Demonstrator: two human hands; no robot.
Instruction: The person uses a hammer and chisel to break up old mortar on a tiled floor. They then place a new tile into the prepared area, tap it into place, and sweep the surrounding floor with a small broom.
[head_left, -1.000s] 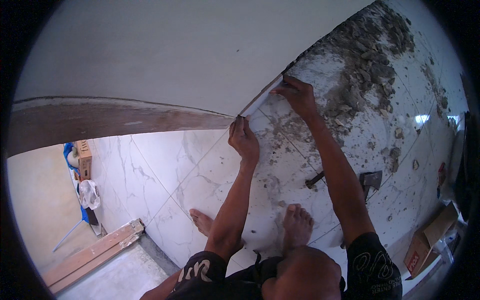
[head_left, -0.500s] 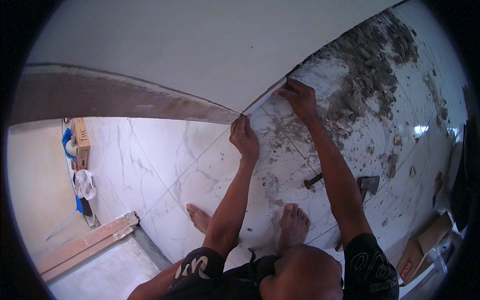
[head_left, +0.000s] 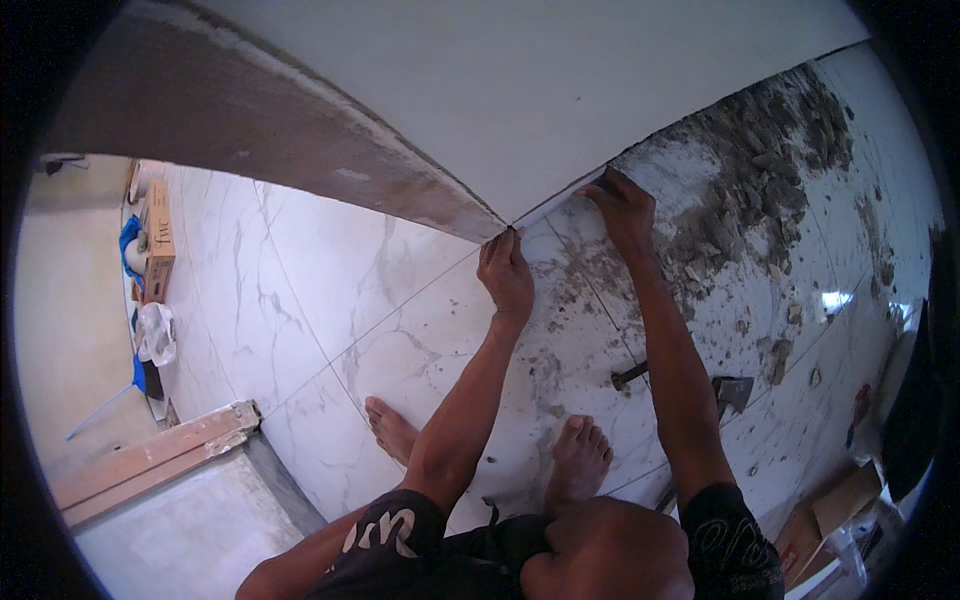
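A large white floor tile (head_left: 560,90) is tilted up on edge, filling the top of the view, its brown-grey underside (head_left: 250,130) facing left. My left hand (head_left: 505,275) grips the tile's lower corner. My right hand (head_left: 622,205) grips the bottom edge a little further right. Beneath the lifted tile lies grey mortar and rubble (head_left: 760,170). My bare feet (head_left: 580,455) stand on the marble-patterned floor tiles (head_left: 330,290).
A trowel (head_left: 725,390) and a dark-handled tool (head_left: 630,377) lie on the floor by my right arm. A cardboard box (head_left: 158,240), a plastic bag (head_left: 155,332) and blue items sit at the left wall. A wooden door sill (head_left: 150,455) is lower left; cardboard (head_left: 830,515) lower right.
The tile has tipped up steeper, its underside rising and showing more at the upper left. Both hands stay on its lower edge.
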